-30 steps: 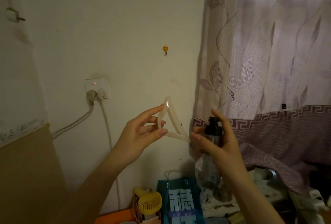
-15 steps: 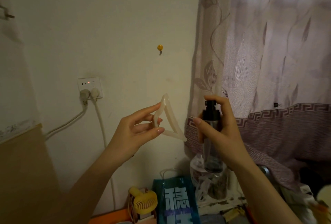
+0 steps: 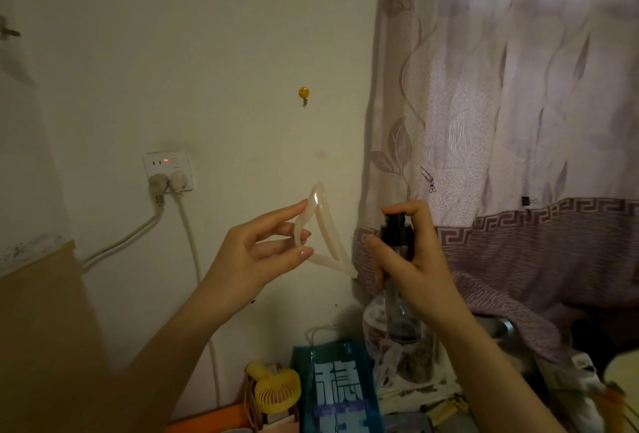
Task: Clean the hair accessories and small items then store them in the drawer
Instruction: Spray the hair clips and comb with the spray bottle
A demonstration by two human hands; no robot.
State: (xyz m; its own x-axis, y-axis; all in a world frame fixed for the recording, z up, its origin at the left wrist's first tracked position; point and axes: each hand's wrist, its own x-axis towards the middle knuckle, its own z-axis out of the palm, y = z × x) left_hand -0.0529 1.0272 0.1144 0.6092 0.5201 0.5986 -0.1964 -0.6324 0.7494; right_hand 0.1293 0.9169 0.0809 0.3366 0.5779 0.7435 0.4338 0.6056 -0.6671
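Hair clip (image 3: 323,235) pinched in L hand (image 3: 256,256); R hand (image 3: 415,259) grips spray bottle (image 3: 397,259); wall (image 3: 207,52) behind.

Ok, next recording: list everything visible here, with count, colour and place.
hair clip: 1, translucent cream, triangular, held up before the wall
spray bottle: 1, clear with black pump, right of the clip
wall socket: 1, white, two plugs in, left wall
hook: 1, yellow, on wall
curtain: 1, mauve patterned, right
fan: 1, yellow, bottom centre
bag: 1, teal, beside fan
left hand: pinches the clip
right hand: grips the bottle, forefinger on the pump
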